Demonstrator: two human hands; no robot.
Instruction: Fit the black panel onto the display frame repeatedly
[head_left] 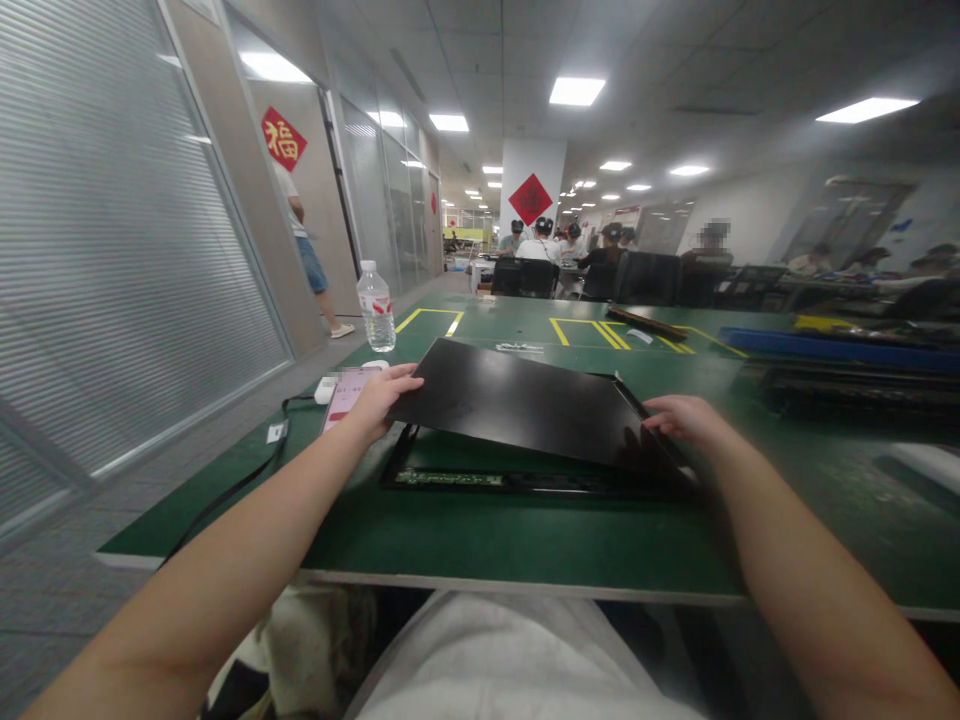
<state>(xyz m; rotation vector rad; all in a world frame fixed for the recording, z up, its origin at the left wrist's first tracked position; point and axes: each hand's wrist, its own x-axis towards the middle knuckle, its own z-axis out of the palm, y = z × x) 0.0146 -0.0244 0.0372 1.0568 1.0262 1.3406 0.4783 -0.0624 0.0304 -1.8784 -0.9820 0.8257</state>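
A flat, glossy black screen panel (510,395) lies tilted over a black frame (570,484), its left side raised and its right side low. My left hand (382,400) is closed on the panel's left edge, thumb on top and the other fingers partly hidden. At the right edge, my right hand (686,418) pinches the panel beside the frame's side rail; the exact grip there is partly hidden. Along the near side of the frame, a strip of green circuit board (448,479) shows under the panel.
On the green table (517,545), a phone (349,392), a white plug (325,390) with a black cable (232,485) and a water bottle (376,308) stand left. A dark strip (646,322) lies behind; blue and black long parts (832,345) lie right. Several people sit farther back.
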